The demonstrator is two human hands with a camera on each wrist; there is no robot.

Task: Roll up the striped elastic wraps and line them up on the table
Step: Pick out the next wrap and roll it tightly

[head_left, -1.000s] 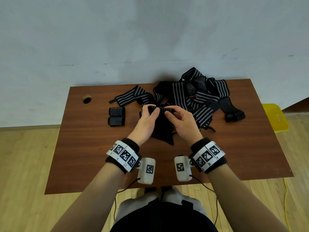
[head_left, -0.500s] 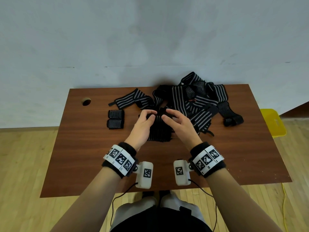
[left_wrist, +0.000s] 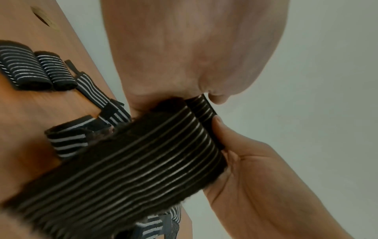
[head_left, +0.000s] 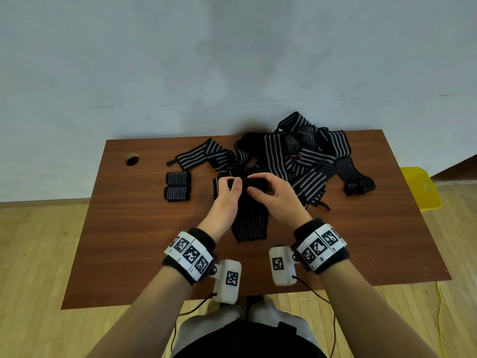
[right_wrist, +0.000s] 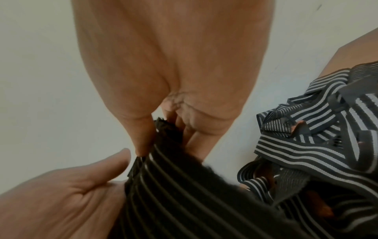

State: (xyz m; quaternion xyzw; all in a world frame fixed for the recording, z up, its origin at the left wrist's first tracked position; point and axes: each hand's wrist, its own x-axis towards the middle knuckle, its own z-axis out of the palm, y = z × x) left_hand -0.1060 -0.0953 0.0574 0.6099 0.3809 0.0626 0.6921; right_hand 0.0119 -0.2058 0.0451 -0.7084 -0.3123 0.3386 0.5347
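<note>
I read no writing, only coded squares on the wristbands (head_left: 189, 254). My left hand (head_left: 224, 205) and right hand (head_left: 276, 200) both pinch the wrap (head_left: 249, 223) above the surface (head_left: 129, 241); its roll runs left-right, fingers hiding it, tail trailing toward me. Two rolls (head_left: 177, 186) lie left, the pile (head_left: 304, 156) beyond.

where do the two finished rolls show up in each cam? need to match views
Head: the two finished rolls lie side by side at centre-left on the table, left of the left hand.
Left wrist: same rolls at the left edge, upper-middle.
Right wrist: not in it.
Shared landmark: the wrap being rolled, held in both hands, shows in all three ().
</note>
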